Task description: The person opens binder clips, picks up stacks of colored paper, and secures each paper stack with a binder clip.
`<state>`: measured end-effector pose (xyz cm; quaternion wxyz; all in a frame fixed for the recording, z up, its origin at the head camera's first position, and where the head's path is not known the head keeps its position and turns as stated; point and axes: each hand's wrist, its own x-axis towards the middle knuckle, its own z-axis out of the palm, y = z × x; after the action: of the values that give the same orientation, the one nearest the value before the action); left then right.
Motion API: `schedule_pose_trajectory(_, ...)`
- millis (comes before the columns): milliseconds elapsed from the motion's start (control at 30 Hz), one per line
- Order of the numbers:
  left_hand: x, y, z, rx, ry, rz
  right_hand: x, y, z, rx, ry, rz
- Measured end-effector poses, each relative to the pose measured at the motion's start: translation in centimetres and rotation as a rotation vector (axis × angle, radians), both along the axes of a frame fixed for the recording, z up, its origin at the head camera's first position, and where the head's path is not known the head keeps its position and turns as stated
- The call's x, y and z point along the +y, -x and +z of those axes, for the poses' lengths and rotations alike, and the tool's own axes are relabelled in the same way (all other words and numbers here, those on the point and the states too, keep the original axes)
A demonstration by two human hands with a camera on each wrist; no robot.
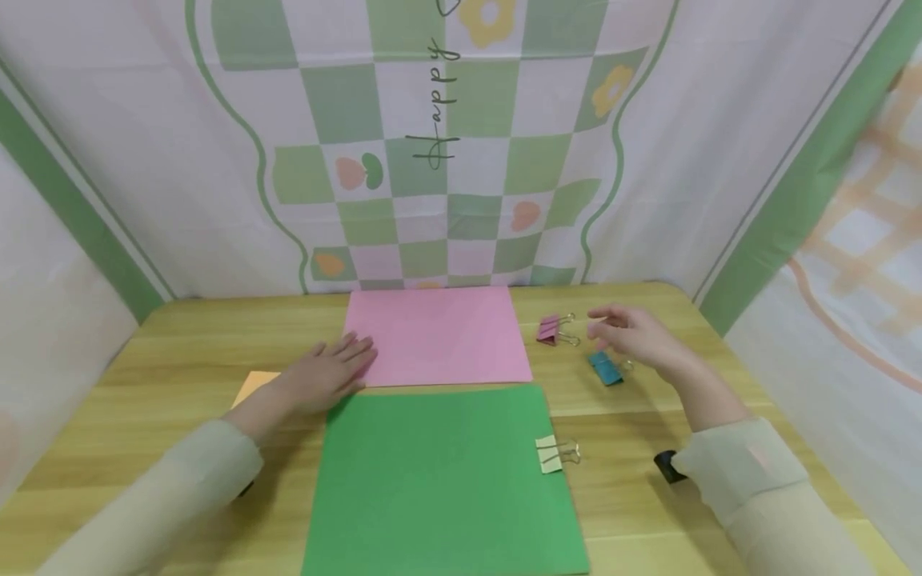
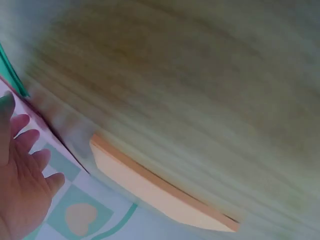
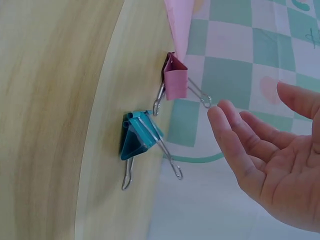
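My left hand (image 1: pixel 327 374) lies with straight fingers over the left edge of a pink sheet of paper (image 1: pixel 446 336). Beyond the right side of that sheet, my right hand (image 1: pixel 634 332) hovers with loosely bent fingers and holds nothing. Nearest to it are a pink binder clip (image 1: pixel 549 330), its wire handles spread, and a teal binder clip (image 1: pixel 605 368); in the right wrist view both clips, the pink one (image 3: pixel 176 82) and the teal one (image 3: pixel 137 135), stand apart from the fingers. A green sheet (image 1: pixel 439 480) carries a cream binder clip (image 1: pixel 550 454) on its right edge.
An orange pad (image 2: pixel 160 190) lies to the left, partly behind my left forearm in the head view. A black object (image 1: pixel 668 466), probably a clip, sits beside my right cuff. A patterned curtain (image 1: pixel 446 160) hangs behind the wooden table (image 1: pixel 216 336).
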<state>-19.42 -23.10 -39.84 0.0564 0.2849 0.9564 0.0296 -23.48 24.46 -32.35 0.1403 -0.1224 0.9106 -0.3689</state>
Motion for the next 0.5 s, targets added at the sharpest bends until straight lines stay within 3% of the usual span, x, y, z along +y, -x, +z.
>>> schedule_pose_trajectory(300, 0.0, 0.1, -0.5, 0.006, 0.014, 0.001, -0.3, 2.2, -0.7, -0.036, 0.006, -0.067)
schedule_pose_trajectory(500, -0.1, 0.0, -1.1, -0.005, -0.03, -0.021, -1.2, 3.4, -1.5, -0.086, 0.019, -0.116)
